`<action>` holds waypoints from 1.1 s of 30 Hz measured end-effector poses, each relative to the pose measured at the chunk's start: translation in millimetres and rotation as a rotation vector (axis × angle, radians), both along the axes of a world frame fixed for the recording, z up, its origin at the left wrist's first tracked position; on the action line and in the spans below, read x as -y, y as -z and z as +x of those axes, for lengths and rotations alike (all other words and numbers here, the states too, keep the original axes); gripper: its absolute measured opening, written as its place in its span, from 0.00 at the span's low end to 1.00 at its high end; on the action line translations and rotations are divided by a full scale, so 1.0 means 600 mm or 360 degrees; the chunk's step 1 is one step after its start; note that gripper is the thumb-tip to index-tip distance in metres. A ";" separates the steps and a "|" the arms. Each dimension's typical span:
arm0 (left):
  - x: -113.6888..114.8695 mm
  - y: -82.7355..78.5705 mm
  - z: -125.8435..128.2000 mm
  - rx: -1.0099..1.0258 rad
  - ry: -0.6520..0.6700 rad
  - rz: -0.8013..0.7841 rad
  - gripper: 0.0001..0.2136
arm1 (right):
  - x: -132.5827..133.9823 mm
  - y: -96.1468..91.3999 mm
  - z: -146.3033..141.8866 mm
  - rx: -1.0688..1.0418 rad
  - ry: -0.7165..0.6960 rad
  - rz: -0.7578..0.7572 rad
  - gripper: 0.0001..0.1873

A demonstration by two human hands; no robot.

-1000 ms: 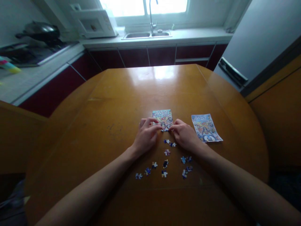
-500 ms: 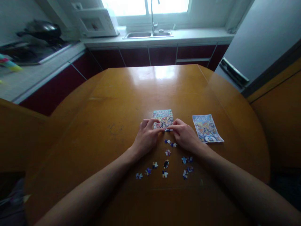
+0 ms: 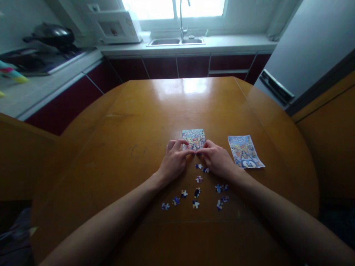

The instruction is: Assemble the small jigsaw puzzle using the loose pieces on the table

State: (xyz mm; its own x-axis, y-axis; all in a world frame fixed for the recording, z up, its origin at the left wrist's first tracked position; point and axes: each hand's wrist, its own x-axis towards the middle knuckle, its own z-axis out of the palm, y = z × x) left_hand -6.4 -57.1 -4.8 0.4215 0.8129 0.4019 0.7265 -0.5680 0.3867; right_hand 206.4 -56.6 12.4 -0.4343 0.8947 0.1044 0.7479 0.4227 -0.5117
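Observation:
A partly assembled jigsaw puzzle with a crowded, colourful picture lies flat on the wooden table. My left hand is bent around its lower left corner, index finger curled onto the picture and thumb along the near edge. From the other side, my right hand presses its fingertips on the near edge, almost meeting the left thumb. Whatever lies right under the fingertips is hidden. Just below the hands are loose puzzle pieces, with a dark piece and a blue piece nearer to me.
To the right of my right hand lies a printed picture sheet, its corners slightly curled. The round-ended wooden table fills the foreground. Beyond it are a counter with a sink, a white microwave and a wok on the stove.
My fingertips have drawn slightly closer at the puzzle's near edge, covering a bit that showed between them. The whole view has shifted a little; the loose pieces lie as before.

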 end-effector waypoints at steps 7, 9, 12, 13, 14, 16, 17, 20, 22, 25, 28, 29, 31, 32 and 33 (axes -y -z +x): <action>0.003 -0.006 0.005 -0.0122 -0.0022 -0.0094 0.16 | -0.002 0.006 -0.003 -0.0299 0.0117 -0.0128 0.16; 0.004 -0.005 0.006 -0.0149 -0.0030 -0.0121 0.17 | -0.005 0.009 -0.003 -0.0489 0.0211 -0.0155 0.15; 0.004 -0.003 0.006 -0.0168 -0.0038 -0.0141 0.18 | -0.012 0.011 0.001 -0.0725 0.0364 -0.0118 0.13; 0.004 -0.002 0.006 -0.0163 -0.0036 -0.0149 0.18 | -0.014 0.011 0.003 -0.0780 0.0401 -0.0105 0.13; 0.003 -0.001 0.005 -0.0151 -0.0031 -0.0158 0.19 | -0.015 0.010 0.005 -0.0826 0.0432 -0.0100 0.12; 0.001 0.000 0.005 -0.0100 -0.0020 -0.0168 0.22 | -0.018 0.006 0.010 -0.0902 0.0483 -0.0106 0.12; 0.001 0.001 0.004 -0.0062 -0.0016 -0.0168 0.24 | -0.018 0.004 0.012 -0.0929 0.0498 -0.0115 0.12; -0.001 0.002 0.002 0.0063 -0.0025 -0.0147 0.26 | -0.017 -0.003 0.017 -0.0965 0.0525 -0.0119 0.11; -0.001 0.003 0.001 0.0108 -0.0039 -0.0133 0.27 | -0.016 -0.007 0.019 -0.0956 0.0534 -0.0106 0.11; 0.000 0.001 0.003 0.0135 -0.0051 -0.0125 0.26 | -0.016 -0.010 0.021 -0.0915 0.0525 -0.0079 0.10; 0.001 -0.002 0.004 0.0167 -0.0072 -0.0121 0.24 | -0.015 -0.010 0.023 -0.0873 0.0499 -0.0017 0.10; 0.002 -0.003 0.004 0.0178 -0.0085 -0.0116 0.24 | -0.015 -0.010 0.024 -0.0856 0.0491 0.0009 0.09; 0.002 -0.004 0.004 0.0192 -0.0107 -0.0109 0.23 | -0.015 -0.009 0.026 -0.0808 0.0482 0.0047 0.10; 0.003 -0.004 0.003 0.0191 -0.0109 -0.0109 0.22 | -0.016 -0.009 0.027 -0.0785 0.0483 0.0056 0.10; 0.003 -0.004 0.003 0.0183 -0.0106 -0.0111 0.21 | -0.016 -0.008 0.028 -0.0763 0.0490 0.0063 0.10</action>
